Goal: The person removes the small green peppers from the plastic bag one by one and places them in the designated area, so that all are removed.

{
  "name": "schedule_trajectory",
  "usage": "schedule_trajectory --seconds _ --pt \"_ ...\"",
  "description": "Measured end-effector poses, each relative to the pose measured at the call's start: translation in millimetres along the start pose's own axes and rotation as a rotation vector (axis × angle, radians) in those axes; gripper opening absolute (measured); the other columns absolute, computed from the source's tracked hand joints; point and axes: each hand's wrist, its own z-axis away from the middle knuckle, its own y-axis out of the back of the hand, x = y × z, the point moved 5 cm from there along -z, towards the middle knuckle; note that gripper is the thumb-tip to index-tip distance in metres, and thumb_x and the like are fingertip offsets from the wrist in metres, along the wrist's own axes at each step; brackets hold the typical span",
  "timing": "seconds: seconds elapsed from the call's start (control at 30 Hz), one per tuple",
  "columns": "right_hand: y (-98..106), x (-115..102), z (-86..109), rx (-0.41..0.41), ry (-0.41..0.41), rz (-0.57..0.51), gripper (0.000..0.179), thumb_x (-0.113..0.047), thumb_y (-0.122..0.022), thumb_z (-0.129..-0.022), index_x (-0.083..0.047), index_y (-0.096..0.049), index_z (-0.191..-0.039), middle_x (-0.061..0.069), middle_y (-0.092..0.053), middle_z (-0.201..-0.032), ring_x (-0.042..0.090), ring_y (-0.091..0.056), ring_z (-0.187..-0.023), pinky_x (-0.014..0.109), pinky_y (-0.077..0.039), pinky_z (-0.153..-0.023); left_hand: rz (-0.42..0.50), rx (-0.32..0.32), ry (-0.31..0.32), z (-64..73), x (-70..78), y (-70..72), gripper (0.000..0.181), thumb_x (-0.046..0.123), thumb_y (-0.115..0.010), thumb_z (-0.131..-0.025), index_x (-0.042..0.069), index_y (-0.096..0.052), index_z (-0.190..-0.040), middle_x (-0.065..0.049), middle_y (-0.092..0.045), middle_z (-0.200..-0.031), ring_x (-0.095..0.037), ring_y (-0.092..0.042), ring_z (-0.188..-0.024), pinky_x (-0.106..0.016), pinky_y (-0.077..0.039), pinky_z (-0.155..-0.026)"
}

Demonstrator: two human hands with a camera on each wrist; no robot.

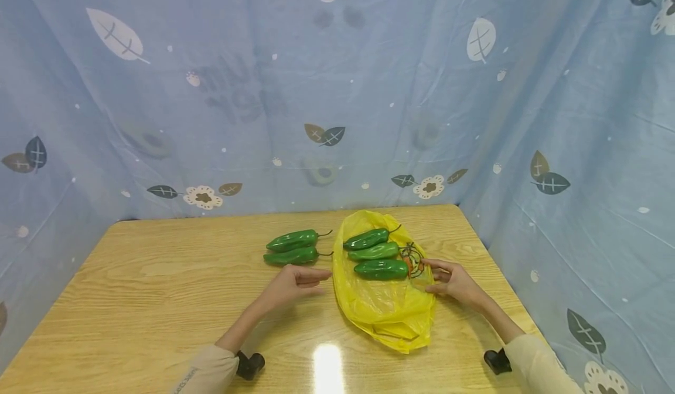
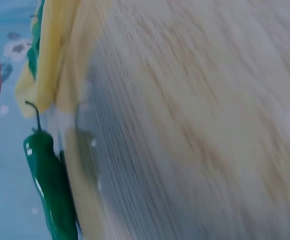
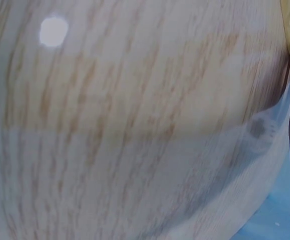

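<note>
From my remote station I see blue cloth (image 1: 253, 89) hanging behind a glossy, light-brown wooden table (image 1: 158, 277) and along both its sides, creased in soft vertical folds. White leaves (image 1: 116, 33), darker leaves (image 1: 551, 183) and pale flowers (image 1: 203, 197) pattern it. Near me, a white glare (image 1: 328, 367) shines off the tabletop.

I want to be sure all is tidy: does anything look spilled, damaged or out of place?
Nothing looks spilled or damaged. Only the yellow bag looks untidy, its near end crumpled on the table; two green peppers lie outside, to its left.
</note>
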Motion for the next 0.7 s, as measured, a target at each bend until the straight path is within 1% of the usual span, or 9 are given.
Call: schedule_trajectory --seconds 0.1,0.23,0.43,0.57,0.7 --pt "0 0 -0.2 -0.001 0.003 0.002 0.068 -0.002 -0.073 -0.083 0.008 -0.040 -0.141 0.033 -0.042 -0.137 0.013 -0.062 -0.090 0.025 -0.054 -0.064 -0.012 -0.012 -0.001 -5.9 2.3 -8.2 0.035 0.008 -0.069 -0.088 0.005 -0.066 -0.123 -0.010 -0.064 -0.123 -0.022 -0.060 -0.114 -0.026 -0.050 -0.093" --pt "0 -1 0.2 -0.005 -0.009 0.004 0.068 -0.002 -0.073 -0.083 0.008 -0.040 -0.141 0.034 -0.042 -0.136 0.016 -0.064 -0.093 0.026 -0.055 -0.064 0.003 -0.038 -0.006 -14.1 6.0 -18.9 0.036 0.013 -0.070 -0.089 0.006 -0.066 -0.123 -0.008 -0.064 -0.123 -0.023 -0.062 -0.112 -0.025 -0.050 -0.092" --pt "0 -3 0.7 -0.007 -0.020 0.025 0.067 -0.003 -0.073 -0.083 0.007 -0.041 -0.141 0.034 -0.040 -0.138 0.021 -0.063 -0.098 0.026 -0.052 -0.060 0.030 -0.059 -0.019 -28.0 5.4 -34.0 0.037 0.018 -0.071 -0.088 0.005 -0.066 -0.122 -0.010 -0.064 -0.123 -0.025 -0.062 -0.111 -0.024 -0.051 -0.090" --pt "0 -4 0.8 -0.007 -0.024 0.022 0.067 -0.002 -0.073 -0.084 0.007 -0.040 -0.141 0.035 -0.041 -0.137 0.022 -0.063 -0.098 0.026 -0.051 -0.058 0.054 -0.069 -0.033 -37.0 6.0 -42.3 0.037 0.016 -0.070 -0.089 0.003 -0.065 -0.122 -0.011 -0.064 -0.123 -0.027 -0.062 -0.112 -0.024 -0.052 -0.089" --pt "0 -5 0.8 -0.009 -0.024 0.023 0.067 -0.002 -0.072 -0.084 0.008 -0.040 -0.141 0.035 -0.040 -0.138 0.020 -0.063 -0.097 0.026 -0.051 -0.059 0.058 -0.076 -0.027 -44.6 7.4 -47.6 0.034 0.013 -0.069 -0.090 0.005 -0.065 -0.123 -0.008 -0.064 -0.123 -0.028 -0.061 -0.113 -0.025 -0.051 -0.090"
